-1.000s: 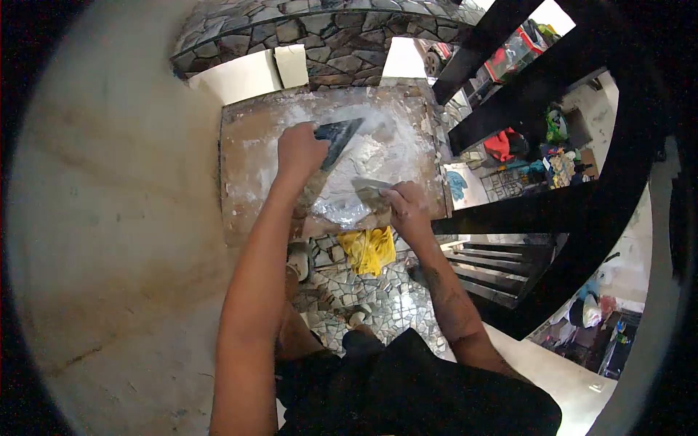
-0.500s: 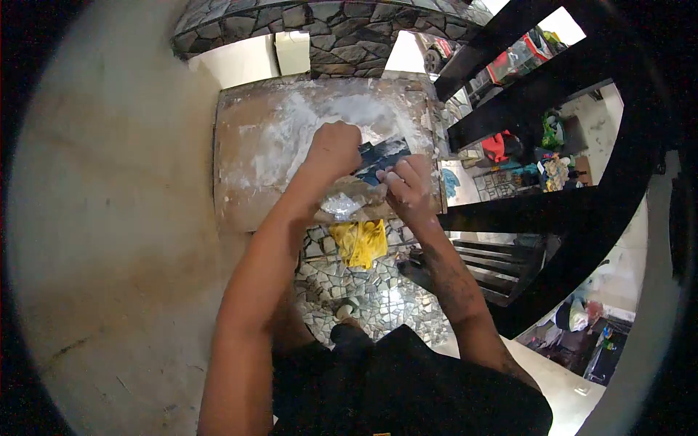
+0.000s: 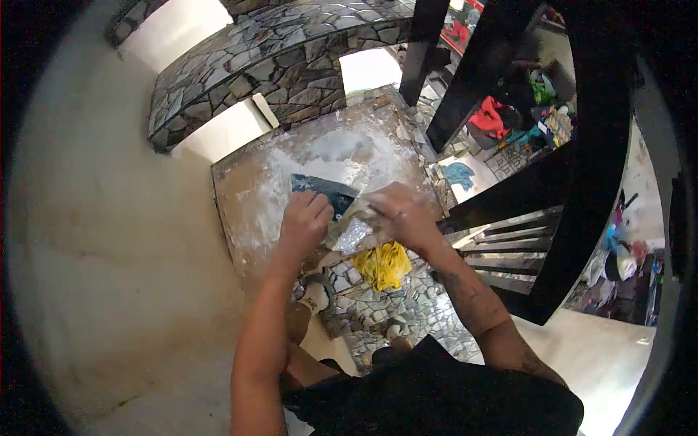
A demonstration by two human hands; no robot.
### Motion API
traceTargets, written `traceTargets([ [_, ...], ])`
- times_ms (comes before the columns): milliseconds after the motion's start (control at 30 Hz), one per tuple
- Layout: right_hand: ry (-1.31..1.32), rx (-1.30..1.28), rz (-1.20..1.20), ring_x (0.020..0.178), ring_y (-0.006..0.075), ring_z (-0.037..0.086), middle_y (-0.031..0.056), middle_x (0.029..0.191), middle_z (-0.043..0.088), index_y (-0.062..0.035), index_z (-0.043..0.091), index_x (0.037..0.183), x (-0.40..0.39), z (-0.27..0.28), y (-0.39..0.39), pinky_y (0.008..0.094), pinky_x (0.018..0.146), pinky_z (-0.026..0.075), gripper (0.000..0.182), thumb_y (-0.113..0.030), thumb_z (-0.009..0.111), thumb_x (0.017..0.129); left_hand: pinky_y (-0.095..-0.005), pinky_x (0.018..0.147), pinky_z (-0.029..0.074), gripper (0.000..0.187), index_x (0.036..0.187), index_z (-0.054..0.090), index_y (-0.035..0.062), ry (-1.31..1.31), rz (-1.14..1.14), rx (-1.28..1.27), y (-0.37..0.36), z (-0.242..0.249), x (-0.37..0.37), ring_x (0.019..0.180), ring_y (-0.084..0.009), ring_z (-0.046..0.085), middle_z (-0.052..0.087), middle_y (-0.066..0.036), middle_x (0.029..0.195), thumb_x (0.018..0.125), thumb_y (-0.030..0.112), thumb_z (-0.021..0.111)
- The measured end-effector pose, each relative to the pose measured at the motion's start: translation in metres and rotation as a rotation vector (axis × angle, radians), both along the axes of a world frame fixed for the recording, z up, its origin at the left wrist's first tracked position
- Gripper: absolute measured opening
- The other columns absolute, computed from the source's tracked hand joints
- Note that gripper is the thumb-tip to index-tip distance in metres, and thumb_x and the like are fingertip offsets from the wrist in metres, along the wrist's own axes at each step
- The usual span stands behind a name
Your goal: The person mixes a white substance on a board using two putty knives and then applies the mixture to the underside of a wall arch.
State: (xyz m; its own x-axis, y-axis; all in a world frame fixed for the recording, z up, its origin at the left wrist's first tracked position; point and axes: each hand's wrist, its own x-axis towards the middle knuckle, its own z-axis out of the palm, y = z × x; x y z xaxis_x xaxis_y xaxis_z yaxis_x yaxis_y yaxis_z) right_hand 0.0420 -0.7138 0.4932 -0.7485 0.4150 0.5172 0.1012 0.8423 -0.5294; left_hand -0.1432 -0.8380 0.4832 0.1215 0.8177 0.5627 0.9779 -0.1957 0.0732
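Note:
A dark blue-black flat piece point(image 3: 325, 192) is stretched between the hands above a board point(image 3: 247, 171) smeared with white powder. My left hand point(image 3: 306, 216) has its fingers curled over the piece's left part. At its right end my right hand point(image 3: 398, 211) is closed, slightly blurred; exactly what it pinches is hard to make out. Just below, between the hands, lies a shiny clear plastic-like bundle point(image 3: 354, 237) at the board's near edge. A yellow cloth point(image 3: 383, 266) shows beneath that edge.
Black slatted railing point(image 3: 509, 189) rises close on the right. A plain wall point(image 3: 123, 218) stands on the left, a stone-faced ledge point(image 3: 276, 80) beyond the board. Past the railing are a blue cloth point(image 3: 458, 174) and red fabric point(image 3: 489, 118). Stone-patterned floor point(image 3: 422, 309) lies below.
The view has turned and shifted. My left hand has moved down and left relative to the board, and the dark piece now slopes down to the right between the hands.

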Motion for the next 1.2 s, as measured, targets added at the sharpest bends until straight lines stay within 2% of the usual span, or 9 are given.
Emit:
traceTargets([
  [167,-0.277,-0.015,0.057,0.085,0.0306,0.059,0.0115,0.086,0.063,-0.0063,0.066,0.091,-0.036,-0.035,0.034,0.0384,0.075,0.048,0.023,-0.002,0.060,0.069,-0.0380,0.064,0.042,0.003,0.067,0.055,0.0038,-0.019,0.038,0.072,0.006,-0.001,-0.004,0.072,-0.0256,0.054,0.053,-0.009,0.073,0.063,0.003,0.055],
  [400,-0.224,0.022,0.029,0.083,0.0280,0.058,0.0091,0.088,0.059,-0.0077,0.063,0.092,-0.005,-0.069,0.039,0.0374,0.069,0.048,0.023,-0.003,0.060,0.070,-0.0438,0.070,0.046,0.024,0.083,0.061,0.0009,-0.243,0.786,-0.154,-0.011,0.023,-0.051,0.083,-0.0352,0.059,0.062,-0.018,0.083,0.074,0.023,0.064],
  [533,-0.344,0.209,0.119,0.085,0.0303,0.057,0.0084,0.093,0.057,-0.0094,0.059,0.097,0.007,-0.073,0.017,0.0400,0.069,0.049,0.026,-0.007,0.061,0.071,-0.0437,0.076,0.046,0.043,0.098,0.061,0.0007,-0.598,0.893,-0.163,-0.024,-0.036,-0.138,0.087,-0.0357,0.060,0.063,-0.022,0.092,0.076,0.037,0.067],
  [633,-0.406,0.171,0.120,0.091,0.0319,0.055,0.0096,0.101,0.055,-0.0086,0.056,0.101,0.011,-0.085,0.014,0.0404,0.072,0.048,0.030,-0.007,0.060,0.071,-0.0420,0.081,0.044,0.046,0.105,0.058,-0.0014,-0.850,1.021,-0.639,-0.046,-0.094,-0.214,0.090,-0.0365,0.059,0.063,-0.022,0.098,0.076,0.034,0.068],
  [767,-0.500,0.222,0.061,0.093,0.0322,0.054,0.0108,0.103,0.053,-0.0085,0.054,0.104,-0.004,-0.105,0.020,0.0411,0.076,0.046,0.033,-0.009,0.060,0.072,-0.0402,0.083,0.043,0.044,0.107,0.057,-0.0054,-0.626,0.800,0.085,-0.077,-0.210,-0.235,0.093,-0.0377,0.058,0.062,-0.022,0.104,0.077,0.025,0.068],
  [900,-0.579,0.301,0.067,0.090,0.0300,0.054,0.0108,0.097,0.053,-0.0099,0.055,0.104,-0.011,-0.090,0.020,0.0402,0.075,0.046,0.028,-0.014,0.056,0.076,-0.0421,0.082,0.043,0.039,0.105,0.057,-0.0055,-0.911,1.013,0.254,-0.066,-0.211,-0.216,0.093,-0.0380,0.058,0.062,-0.022,0.103,0.080,0.023,0.065],
  [933,-0.631,0.319,0.058,0.090,0.0293,0.055,0.0101,0.097,0.054,-0.0108,0.056,0.104,-0.012,-0.081,0.017,0.0398,0.075,0.046,0.028,-0.015,0.055,0.076,-0.0427,0.081,0.043,0.039,0.104,0.057,-0.0056,-0.694,0.968,0.362,-0.066,-0.214,-0.210,0.092,-0.0384,0.058,0.062,-0.023,0.101,0.080,0.024,0.065],
  [1033,-0.737,0.289,0.045,0.094,0.0288,0.056,0.0090,0.097,0.058,-0.0080,0.059,0.100,-0.019,-0.072,0.002,0.0389,0.076,0.046,0.036,0.003,0.055,0.066,-0.0443,0.078,0.044,0.038,0.099,0.059,-0.0059,-0.647,1.072,0.361,-0.058,-0.185,-0.185,0.089,-0.0399,0.058,0.062,-0.024,0.096,0.081,0.028,0.064],
  [1200,-0.775,0.403,0.073,0.093,0.0283,0.057,0.0078,0.092,0.059,-0.0089,0.061,0.097,-0.032,-0.086,-0.009,0.0381,0.074,0.046,0.034,0.001,0.057,0.065,-0.0459,0.076,0.044,0.041,0.095,0.060,-0.0054,-0.808,1.107,0.280,-0.062,-0.191,-0.187,0.088,-0.0422,0.058,0.061,-0.028,0.093,0.084,0.034,0.059],
])
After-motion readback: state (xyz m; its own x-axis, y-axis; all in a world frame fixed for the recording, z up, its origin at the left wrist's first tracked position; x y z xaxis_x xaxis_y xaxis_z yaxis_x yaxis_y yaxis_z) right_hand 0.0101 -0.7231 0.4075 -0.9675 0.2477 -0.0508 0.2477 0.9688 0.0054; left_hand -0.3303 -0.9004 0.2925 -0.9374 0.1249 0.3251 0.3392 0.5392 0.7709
